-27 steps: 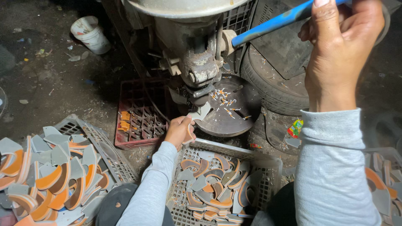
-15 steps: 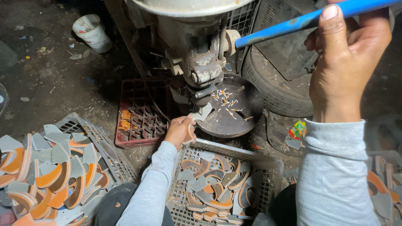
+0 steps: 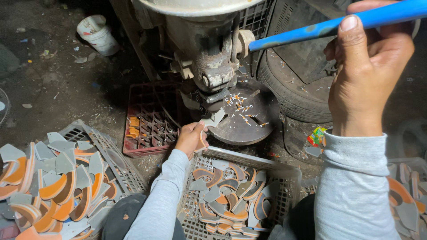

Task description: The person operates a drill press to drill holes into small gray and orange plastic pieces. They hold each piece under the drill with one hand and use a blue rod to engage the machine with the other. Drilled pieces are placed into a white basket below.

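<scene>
The right hand (image 3: 369, 84) is closed around the blue lever handle (image 3: 338, 24), thumb laid along its top, up and to the right of the press machine (image 3: 209, 58). The handle slants down leftward to a hub on the machine's side.

The left hand (image 3: 191, 138) sits just below the machine's head, at the near edge of the round metal plate (image 3: 247, 122). Its fingers are curled around a small grey-and-orange curved piece (image 3: 203, 141), pinching it; how much of the piece lies under the tool I cannot tell. Pale chips lie scattered on the plate.

Directly below the machine, a grey plastic crate (image 3: 267, 166) holds many similar curved grey and orange pieces. Left of the machine and lower, a 2nd grey crate (image 3: 100, 142) is heaped with more of them. A red crate (image 3: 149, 120) stands on the dirt floor just left of the machine's base, and a white bucket (image 3: 95, 33) stands farther up-left. A tyre (image 3: 289, 95) rests right of the plate.
</scene>
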